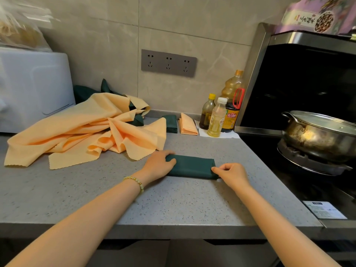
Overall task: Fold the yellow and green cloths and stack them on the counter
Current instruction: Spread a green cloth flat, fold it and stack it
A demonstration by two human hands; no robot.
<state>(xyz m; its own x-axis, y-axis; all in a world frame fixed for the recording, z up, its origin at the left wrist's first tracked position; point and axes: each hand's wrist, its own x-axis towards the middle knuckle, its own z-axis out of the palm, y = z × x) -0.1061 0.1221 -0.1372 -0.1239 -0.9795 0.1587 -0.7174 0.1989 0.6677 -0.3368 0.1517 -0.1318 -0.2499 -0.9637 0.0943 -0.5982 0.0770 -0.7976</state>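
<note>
Two hands are set on one green cloth (192, 166), which lies folded into a narrow strip on the counter (173, 205), just right of a loose heap of yellow cloths (82, 132). The strip's left end is covered and held down by the left hand (159, 163), with the fingers curled over the far edge and the thumb laid on top. The right end is pinched at its near corner by the right hand (231, 173), between the thumb and bent fingers.

The fabric is judged to be thin, light and limp, with no stiffness of its own. The layers are likely to slide over one another or fall open if only the top one is taken. Hold is best taken at the short ends, with all layers pinched together at the corners. One end can be pressed flat while the other is lifted over, and the crease can then be smoothed.

Against the wall a green stack (171, 124) and a yellow stack (187, 125) are seen side by side, beside some bottles (216, 118). More green fabric (84, 91) is partly buried under the heap.
</note>
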